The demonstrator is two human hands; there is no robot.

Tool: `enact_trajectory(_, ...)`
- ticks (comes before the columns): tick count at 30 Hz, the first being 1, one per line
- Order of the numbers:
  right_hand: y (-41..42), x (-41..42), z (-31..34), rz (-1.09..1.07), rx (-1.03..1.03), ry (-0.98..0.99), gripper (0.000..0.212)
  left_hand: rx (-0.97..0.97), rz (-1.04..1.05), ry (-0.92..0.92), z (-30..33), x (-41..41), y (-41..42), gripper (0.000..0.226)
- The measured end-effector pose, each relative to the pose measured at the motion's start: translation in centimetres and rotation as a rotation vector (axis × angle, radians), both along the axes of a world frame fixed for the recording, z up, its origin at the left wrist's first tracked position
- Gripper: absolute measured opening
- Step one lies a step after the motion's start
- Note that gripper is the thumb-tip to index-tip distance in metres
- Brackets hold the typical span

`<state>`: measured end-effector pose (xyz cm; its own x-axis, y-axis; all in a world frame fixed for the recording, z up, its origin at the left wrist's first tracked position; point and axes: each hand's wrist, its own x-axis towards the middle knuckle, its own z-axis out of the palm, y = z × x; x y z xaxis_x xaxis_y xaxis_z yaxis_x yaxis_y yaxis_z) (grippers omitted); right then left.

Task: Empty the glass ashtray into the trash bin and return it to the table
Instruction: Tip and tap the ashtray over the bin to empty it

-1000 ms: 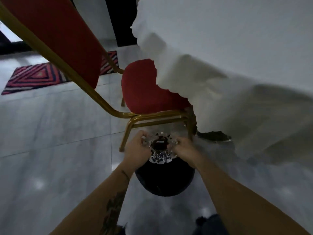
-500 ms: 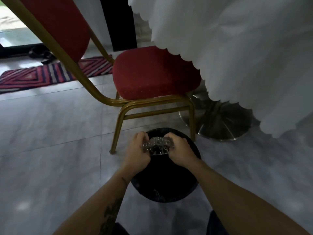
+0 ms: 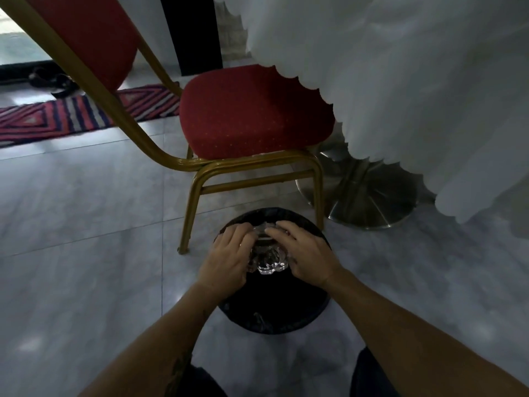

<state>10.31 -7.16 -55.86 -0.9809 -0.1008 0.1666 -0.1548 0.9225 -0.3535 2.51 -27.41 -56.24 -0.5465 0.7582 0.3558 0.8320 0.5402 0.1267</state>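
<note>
The glass ashtray (image 3: 268, 260) is turned over, its underside facing up, directly above the opening of the black round trash bin (image 3: 274, 313) on the floor. My left hand (image 3: 226, 259) grips its left side and my right hand (image 3: 303, 253) grips its right side, fingers curled over the far edge. The ashtray's contents are hidden. The table (image 3: 415, 81) is at the upper right, covered by a white scalloped cloth, with its metal base (image 3: 360, 202) on the floor.
A red padded chair (image 3: 252, 118) with a gold frame stands just behind the bin, one leg (image 3: 186, 224) close to the rim. A striped rug (image 3: 71, 116) lies at the far left. Grey tiled floor spreads to the left and right.
Both hands have tipped the ashtray from upright to upside down and lowered it over the bin mouth. The view has dropped closer to the floor.
</note>
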Motion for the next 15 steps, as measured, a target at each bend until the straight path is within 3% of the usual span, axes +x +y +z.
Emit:
enact_trajectory(5, 0.54, -0.26, -0.43, 0.005, 0.062, -0.016, 0.090, -0.048, -0.119, 0.209, -0.68, -0.49, -0.28, 0.034)
enact_trajectory(15, 0.26, -0.27, -0.48, 0.007, -0.009, 0.034, 0.090, 0.023, -0.136, 0.274, -0.31, -0.51, -0.28, 0.028)
